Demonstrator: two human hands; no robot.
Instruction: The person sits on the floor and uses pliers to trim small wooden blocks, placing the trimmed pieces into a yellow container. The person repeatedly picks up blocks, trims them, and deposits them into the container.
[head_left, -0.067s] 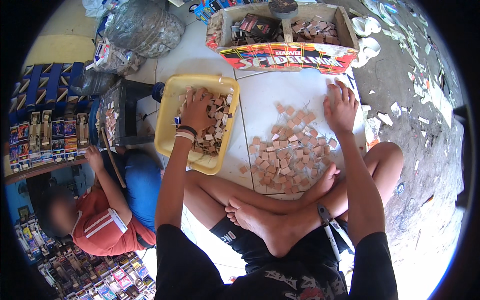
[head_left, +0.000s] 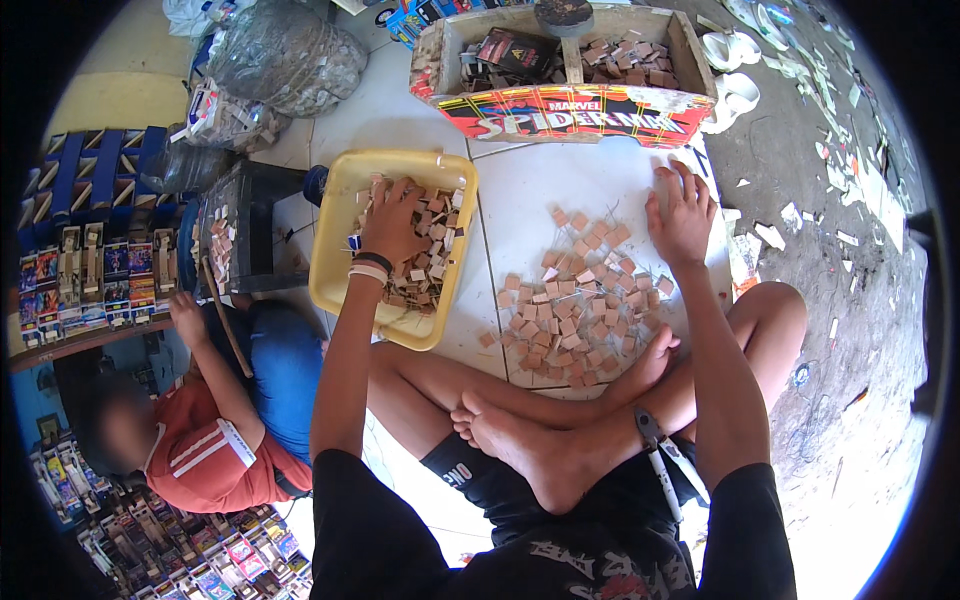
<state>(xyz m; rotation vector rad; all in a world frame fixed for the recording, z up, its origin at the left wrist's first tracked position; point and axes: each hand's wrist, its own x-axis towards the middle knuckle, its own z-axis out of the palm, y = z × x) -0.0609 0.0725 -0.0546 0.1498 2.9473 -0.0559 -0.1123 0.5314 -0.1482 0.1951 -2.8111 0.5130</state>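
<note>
My left hand [head_left: 392,228] is inside a yellow plastic basin [head_left: 325,265], its fingers apart over a heap of small brown square pieces [head_left: 432,245]. Their tips are partly lost among the pieces; no held piece shows. Dark and pale bands circle that wrist. To the right, my right hand [head_left: 682,218] is above or on the white tiled floor, fingers bent and apart, holding nothing visible. Between my hands and my crossed legs lies a loose pile of brown squares [head_left: 575,310], with thin pale strips among them.
Ahead stands a wooden box [head_left: 565,115] with two compartments of brown pieces. A person in a red shirt [head_left: 215,440] sits at my left, beside a dark crate [head_left: 262,225]. Filled plastic bags [head_left: 290,60] lie far left. Scraps litter the grey ground [head_left: 820,290] on the right.
</note>
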